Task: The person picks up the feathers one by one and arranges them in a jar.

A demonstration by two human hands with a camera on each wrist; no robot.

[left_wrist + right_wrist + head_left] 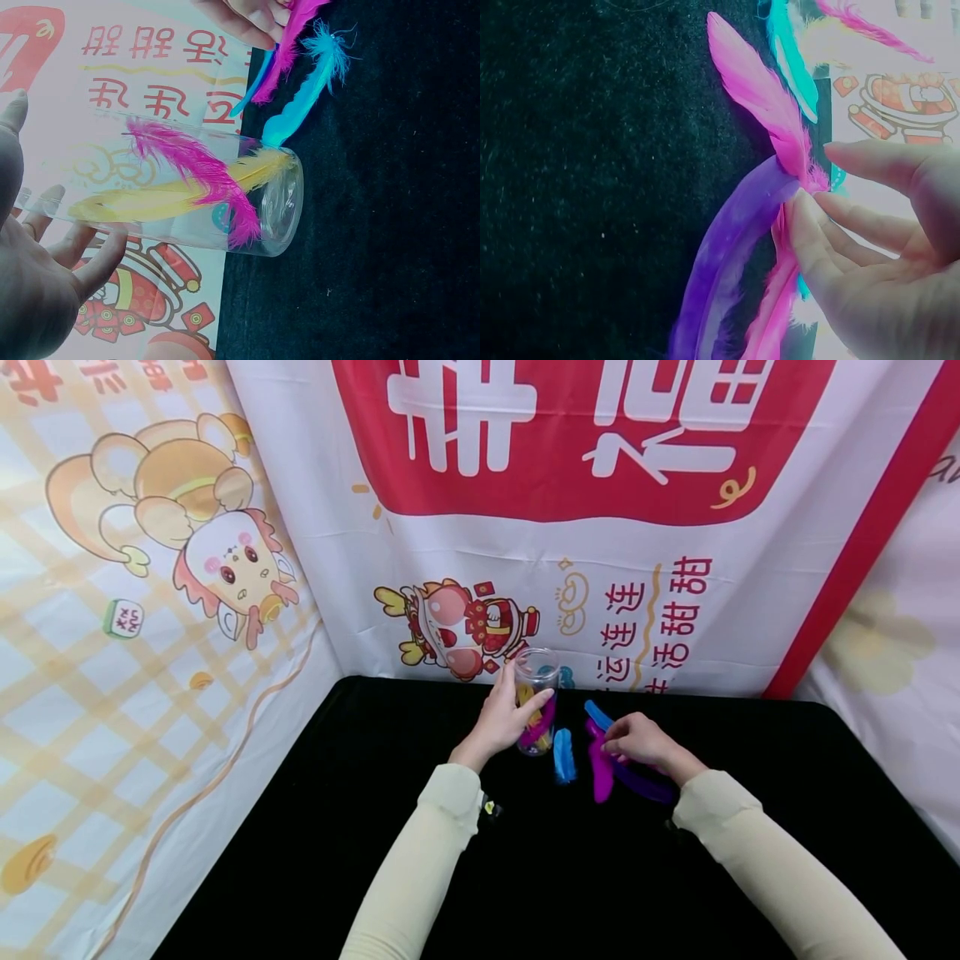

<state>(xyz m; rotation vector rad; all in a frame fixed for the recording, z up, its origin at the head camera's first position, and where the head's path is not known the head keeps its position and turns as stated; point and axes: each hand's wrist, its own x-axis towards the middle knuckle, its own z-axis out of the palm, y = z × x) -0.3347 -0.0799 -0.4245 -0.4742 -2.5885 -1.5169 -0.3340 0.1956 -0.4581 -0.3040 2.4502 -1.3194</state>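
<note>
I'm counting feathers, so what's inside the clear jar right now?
Inside the clear jar I see a yellow feather and a pink feather, appearing to cross. The left hand covers part of the jar; anything hidden there can't be seen.

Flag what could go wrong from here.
Double pick: the right hand pinches the purple feather at its end, right by a magenta feather, which might come along.
Snagging: the purple feather is long and curved, so it may catch on the rim of the clear jar.
Pinning: a blue feather lies close by the jar, which the left hand holds; shifting the jar could trap it.
</note>
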